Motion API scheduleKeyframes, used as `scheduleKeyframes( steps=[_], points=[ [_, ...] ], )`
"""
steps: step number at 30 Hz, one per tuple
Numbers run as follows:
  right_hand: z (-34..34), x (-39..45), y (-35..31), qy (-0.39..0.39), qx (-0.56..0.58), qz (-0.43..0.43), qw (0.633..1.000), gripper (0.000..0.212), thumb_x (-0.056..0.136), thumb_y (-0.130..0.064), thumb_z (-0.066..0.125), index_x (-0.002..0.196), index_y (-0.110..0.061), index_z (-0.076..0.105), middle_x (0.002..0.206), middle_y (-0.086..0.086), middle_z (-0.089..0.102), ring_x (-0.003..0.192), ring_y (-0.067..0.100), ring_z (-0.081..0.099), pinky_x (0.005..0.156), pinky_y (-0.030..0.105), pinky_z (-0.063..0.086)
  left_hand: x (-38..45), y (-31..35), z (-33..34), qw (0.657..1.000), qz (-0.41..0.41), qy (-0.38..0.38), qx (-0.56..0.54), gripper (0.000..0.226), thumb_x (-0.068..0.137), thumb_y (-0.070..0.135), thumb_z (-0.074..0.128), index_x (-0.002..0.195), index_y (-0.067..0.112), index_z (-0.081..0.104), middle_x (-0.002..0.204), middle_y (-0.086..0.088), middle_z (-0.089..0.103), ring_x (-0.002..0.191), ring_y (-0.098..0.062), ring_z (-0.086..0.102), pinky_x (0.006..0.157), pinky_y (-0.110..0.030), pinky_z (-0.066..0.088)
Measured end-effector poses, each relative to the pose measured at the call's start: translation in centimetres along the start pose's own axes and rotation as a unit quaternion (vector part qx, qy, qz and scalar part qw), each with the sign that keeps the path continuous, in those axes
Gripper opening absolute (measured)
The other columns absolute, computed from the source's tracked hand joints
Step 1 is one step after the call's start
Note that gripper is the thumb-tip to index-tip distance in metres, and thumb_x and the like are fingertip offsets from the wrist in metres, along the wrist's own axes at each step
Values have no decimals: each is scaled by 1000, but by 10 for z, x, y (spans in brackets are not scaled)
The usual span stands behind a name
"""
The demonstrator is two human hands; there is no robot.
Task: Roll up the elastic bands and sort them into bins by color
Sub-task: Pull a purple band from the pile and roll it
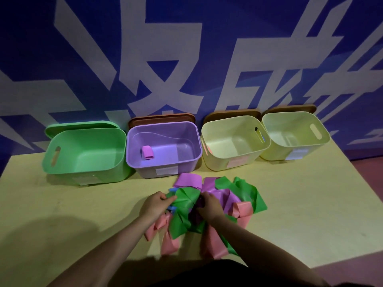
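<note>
Bins: green bin [83, 156], purple bin [163, 150] holding one purple roll [147, 152].
Pile [209, 206]: tangled bands near table [62, 204] front — pulling one may drag neighbours.
Left hand [155, 203]: pinches green band [183, 198].
Right hand [209, 206]: curled into pile — hold unclear.

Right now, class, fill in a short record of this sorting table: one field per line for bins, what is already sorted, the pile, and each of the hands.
bins: green bin, purple bin, two pale yellow bins, in a row along the wall
sorted so far: one rolled purple band in the purple bin
other bins: no bands visible inside
pile: loose green, purple, pink and blue bands on the table
left hand: grips a green band
right hand: grips the pile's middle; colour unclear
</note>
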State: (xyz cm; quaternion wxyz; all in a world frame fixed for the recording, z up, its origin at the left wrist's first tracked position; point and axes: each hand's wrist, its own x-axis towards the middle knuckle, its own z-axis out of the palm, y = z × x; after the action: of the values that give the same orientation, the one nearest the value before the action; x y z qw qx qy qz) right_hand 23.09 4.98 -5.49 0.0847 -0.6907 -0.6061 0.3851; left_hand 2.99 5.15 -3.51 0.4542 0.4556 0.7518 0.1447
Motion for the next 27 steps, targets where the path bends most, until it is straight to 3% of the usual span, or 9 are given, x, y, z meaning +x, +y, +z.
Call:
scheduleKeyframes(
  steps=[6, 9, 12, 15, 17, 19, 22, 24, 27],
  points=[
    [-8, 4, 14, -10, 64, -23, 998, 21, 85, -4, 59, 103, -5, 70, 97, 13, 72, 86, 24, 66, 81, 35, 52, 12, -9, 4, 995, 29, -28, 86, 30, 83, 28, 71, 61, 24, 50, 62, 6, 55, 68, -16, 53, 55, -27, 33],
    [-15, 4, 18, 0, 112, 11, 994, 19, 93, -6, 56, 104, -5, 72, 95, 7, 71, 82, 14, 61, 70, 21, 45, 16, -16, 5, 997, 43, -32, 55, 31, 84, 18, 69, 59, 24, 53, 60, 5, 57, 68, -18, 54, 62, -29, 37],
    [-23, 9, 19, -11, 152, 48, 987, 19, 93, -4, 54, 94, -5, 73, 89, 7, 69, 79, 15, 59, 71, 26, 45, 18, -17, 0, 998, 47, -41, -5, 31, 87, 15, 66, 57, 21, 60, 52, 6, 57, 61, -18, 53, 63, -30, 41],
    [-47, 11, 3, 34, 233, 93, 967, 23, 94, -5, 52, 76, -11, 65, 63, 1, 57, 59, 10, 47, 57, 26, 37, 16, -4, -7, 996, 37, -42, -75, 31, 91, 14, 61, 60, 13, 63, 49, 3, 55, 49, -15, 49, 52, -24, 41],
    [-72, 9, -14, 60, 286, 88, 952, 21, 94, -6, 50, 79, -9, 65, 62, 1, 55, 57, 10, 46, 55, 25, 37, 15, 8, -10, 994, 28, -41, -97, 30, 93, 16, 59, 63, 11, 60, 52, -1, 54, 43, -11, 46, 43, -18, 39],
    [-99, 2, -34, 60, 310, 56, 947, 23, 95, -6, 47, 78, -8, 62, 68, 8, 55, 62, 17, 47, 55, 26, 38, 15, 18, -11, 993, 28, -40, -108, 30, 94, 17, 58, 65, 11, 58, 56, -3, 54, 43, -11, 46, 43, -17, 38],
    [-136, -14, -69, 81, 345, 3, 935, 28, 95, -7, 45, 73, -12, 61, 67, 5, 55, 63, 18, 48, 54, 25, 38, 12, 33, -13, 990, 26, -43, -132, 27, 94, 18, 57, 68, 13, 58, 59, -3, 55, 43, -10, 47, 41, -14, 38],
    [-158, -28, -93, 95, 440, -13, 893, 27, 95, -8, 45, 74, -13, 62, 68, 2, 59, 62, 16, 54, 57, 25, 43, 8, 42, -14, 987, 26, -43, -154, 27, 95, 16, 56, 68, 14, 57, 59, -4, 54, 37, -4, 46, 39, -12, 36],
    [-184, -52, -127, 26, 693, -5, 720, 28, 97, -12, 44, 73, -12, 59, 63, 3, 61, 53, 11, 60, 54, 22, 50, -2, 53, -18, 979, 24, -37, -198, 24, 96, 13, 52, 73, 15, 57, 60, -5, 53, 32, 0, 45, 37, -11, 35]
  ],
)
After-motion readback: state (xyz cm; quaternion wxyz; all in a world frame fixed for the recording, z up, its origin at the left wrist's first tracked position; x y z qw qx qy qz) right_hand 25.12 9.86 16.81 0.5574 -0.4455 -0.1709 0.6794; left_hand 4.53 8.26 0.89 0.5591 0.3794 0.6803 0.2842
